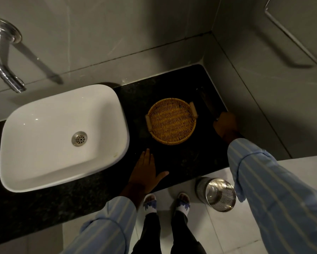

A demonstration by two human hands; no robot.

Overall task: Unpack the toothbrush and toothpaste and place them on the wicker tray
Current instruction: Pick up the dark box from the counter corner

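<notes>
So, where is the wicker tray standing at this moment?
In the head view the wicker tray sits empty on the dark counter, right of the white sink, between the left hand and the right hand.

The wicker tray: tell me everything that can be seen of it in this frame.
The wicker tray is round and shallow, woven of golden-brown cane, with a low raised rim and two short roll handles on opposite sides. It sits flat and upright on the black speckled counter, right of the white basin. Nothing lies in it. Neither hand touches it: the left hand rests flat on the counter nearer the person, the right hand is on a long dark package beside it.
</notes>
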